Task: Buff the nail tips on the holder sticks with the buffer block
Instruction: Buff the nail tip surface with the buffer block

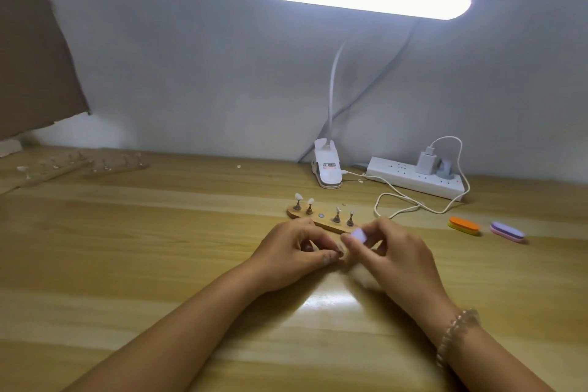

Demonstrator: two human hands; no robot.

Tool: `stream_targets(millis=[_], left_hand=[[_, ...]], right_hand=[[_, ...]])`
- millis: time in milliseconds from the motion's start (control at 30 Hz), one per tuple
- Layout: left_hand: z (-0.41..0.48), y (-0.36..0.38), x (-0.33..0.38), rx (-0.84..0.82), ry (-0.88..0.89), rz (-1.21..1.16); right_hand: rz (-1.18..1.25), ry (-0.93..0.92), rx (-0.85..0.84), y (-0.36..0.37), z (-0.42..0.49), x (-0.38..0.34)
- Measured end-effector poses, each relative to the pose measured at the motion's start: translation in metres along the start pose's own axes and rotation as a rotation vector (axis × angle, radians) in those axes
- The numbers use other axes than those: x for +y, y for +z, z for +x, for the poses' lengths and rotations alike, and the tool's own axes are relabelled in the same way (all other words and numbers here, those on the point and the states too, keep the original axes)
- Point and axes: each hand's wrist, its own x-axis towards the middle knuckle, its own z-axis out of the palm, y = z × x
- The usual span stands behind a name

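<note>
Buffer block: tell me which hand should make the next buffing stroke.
Right. The right hand pinches the buffer block beside the left hand, whose grip steadies what looks like a holder stick.

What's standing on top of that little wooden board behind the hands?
Four holder sticks with pale nail tips stand on the wooden base, with one bare round metal spot between them. The right hand and buffer block cover its right end.

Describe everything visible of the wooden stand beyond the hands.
The stand is a long, pale wooden bar with a rounded far end, lying flat and slanted on the desk. Four metal sticks stand in it in two pairs, each topped by a whitish nail tip. A round silver spot between the pairs is bare. The right hand hides its near end.
</note>
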Motion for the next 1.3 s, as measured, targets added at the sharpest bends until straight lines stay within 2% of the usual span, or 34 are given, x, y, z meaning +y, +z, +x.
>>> stream_targets(millis=[33,100,200,333,500,633,800,967,1033,1133,1300], left_hand=[[0.0,0.0,0.0,-0.002,-0.002,-0.019],[0.0,0.0,0.0,-0.015,-0.007,-0.036],[0.001,0.0,-0.002,-0.041,-0.023,-0.031],[0.002,0.0,-0.002,-0.048,-0.04,-0.035],[0.001,-0.001,-0.002,-0.064,-0.039,-0.023],[0.002,-0.001,-0.002,-0.054,-0.034,0.005],[0.002,-0.002,-0.001,-0.065,-0.031,0.003],[0.0,-0.002,0.004,-0.061,-0.046,-0.044],[-0.001,-0.003,0.006,-0.075,-0.043,-0.042],[0.0,-0.002,0.004,-0.08,-0.039,-0.03],[0.0,-0.003,0.002,-0.081,-0.022,-0.034]], right_hand=[[0.045,0.024,0.032,-0.001,0.001,0.003],[0.07,-0.05,0.046,-0.001,-0.003,0.0],[-0.005,-0.238,-0.074,0.005,-0.011,-0.011],[-0.059,-0.177,-0.04,0.002,-0.004,-0.005],[-0.114,-0.321,-0.077,0.003,-0.011,-0.011],[-0.085,-0.173,-0.023,0.001,-0.004,-0.005],[-0.124,-0.297,-0.07,0.004,-0.011,-0.01],[0.046,-0.067,0.068,-0.001,-0.001,0.002],[0.052,-0.115,0.085,-0.001,-0.004,0.0],[-0.061,-0.272,-0.024,0.003,-0.011,-0.009],[-0.108,-0.216,0.02,0.002,-0.007,-0.008]])
